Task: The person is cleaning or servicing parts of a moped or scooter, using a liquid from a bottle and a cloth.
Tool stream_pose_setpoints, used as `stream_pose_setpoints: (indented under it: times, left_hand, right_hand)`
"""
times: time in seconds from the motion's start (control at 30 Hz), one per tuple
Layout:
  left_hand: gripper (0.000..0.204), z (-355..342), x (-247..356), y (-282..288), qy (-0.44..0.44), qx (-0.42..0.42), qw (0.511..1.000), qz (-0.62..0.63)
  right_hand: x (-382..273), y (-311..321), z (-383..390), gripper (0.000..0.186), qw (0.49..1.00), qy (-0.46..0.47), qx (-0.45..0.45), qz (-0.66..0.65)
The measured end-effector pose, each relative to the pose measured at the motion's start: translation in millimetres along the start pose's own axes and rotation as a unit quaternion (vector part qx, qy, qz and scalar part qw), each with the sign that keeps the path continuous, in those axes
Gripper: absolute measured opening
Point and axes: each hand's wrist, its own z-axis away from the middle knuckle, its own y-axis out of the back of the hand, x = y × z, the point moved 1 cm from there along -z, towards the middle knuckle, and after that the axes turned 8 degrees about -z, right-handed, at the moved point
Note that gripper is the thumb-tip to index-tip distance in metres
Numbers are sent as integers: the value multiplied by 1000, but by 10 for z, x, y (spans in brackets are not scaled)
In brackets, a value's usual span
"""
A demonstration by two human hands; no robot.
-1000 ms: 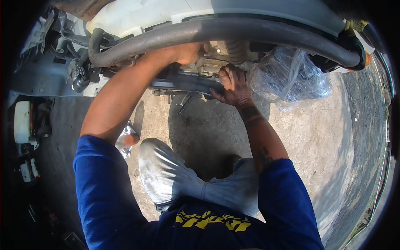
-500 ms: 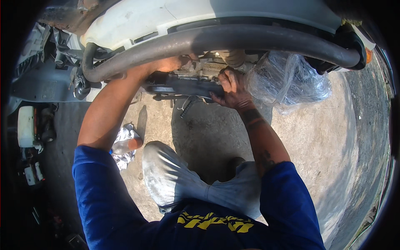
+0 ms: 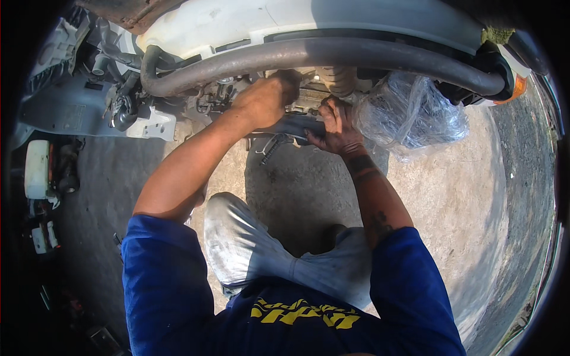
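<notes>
My left hand reaches over a metal engine, its fingers curled and dark in shadow under a thick tube. Whatever lies in those fingers is hidden. My right hand grips the right end of a long dark engine cover, thumb below and fingers on top. A short ribbed lever sticks out beneath the cover. The thick dark tube crosses above both hands.
A white body panel runs along the top. Right of my right hand sits a bundle wrapped in clear plastic. Wiring and brackets crowd the upper left. Loose parts lie on the ground at far left.
My left hand has come out from behind the tube and moved right and nearer, over the engine. The right hand keeps its grip, while the view has shifted slightly.
</notes>
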Motion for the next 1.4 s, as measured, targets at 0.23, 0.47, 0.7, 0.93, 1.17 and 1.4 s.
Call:
stream_pose_setpoints:
  times: [0.23,0.47,0.7,0.93,1.17,1.4]
  left_hand:
    - [32,196,82,-85,64,58,987,135]
    - [31,104,9,-27,103,25,982,156]
    - [26,795,-186,121,8,66,990,124]
    - [29,197,-90,85,-109,19,991,-74]
    - [24,52,-338,35,-172,-22,985,12]
    - [25,69,-202,402,-135,-76,988,-16]
  right_hand:
    - [-30,31,-8,78,1000,-11,-7,19]
    - [-142,14,-94,85,998,-8,-18,54]
    - [-80,45,-23,76,999,-7,19,48]
    - [-103,64,-66,68,998,18,38,49]
    - [-162,95,-128,72,994,-18,3,111]
    - [-126,124,-29,73,995,-53,1,80]
